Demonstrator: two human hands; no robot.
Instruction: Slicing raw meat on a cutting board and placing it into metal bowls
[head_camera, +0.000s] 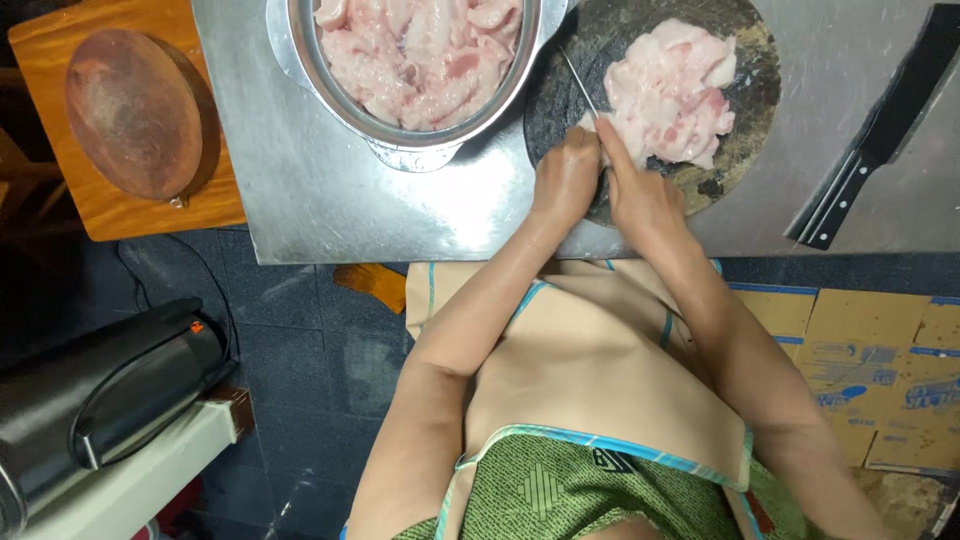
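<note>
Head view, looking straight down. Entries run left to right.

Far left: a round wooden block (135, 112) lies on a wooden stool (60, 40), apart from the work. Below it, a dark appliance (100, 395) sits near the floor.

The steel table (310, 190) carries a metal bowl (400, 140) full of pale raw meat; it sits just left of the dark round board (750, 120), rims nearly touching.

My left hand (565, 180) is closed in a fist around a knife handle. The handle itself is hidden; I see only the thin knife (578, 82) rising from the fist, long axis tilted up and to the left, tip near the bowl's rim.

My right hand (635, 190) sits just beside the left, nearly touching it. Its forefinger is stretched forward and presses on the near left edge of the meat (670, 95); the other fingers are curled, and whether they pinch a piece I cannot tell.

The meat is heaped on the upper middle of the board, directly ahead of and slightly right of both hands. The right hand is the nearer and is already in contact. The blade's base meets the pile's left edge.

Far right: a cleaver (880, 130) with a black handle lies on the table, well apart from both hands, lying diagonally with its handle toward me.
</note>
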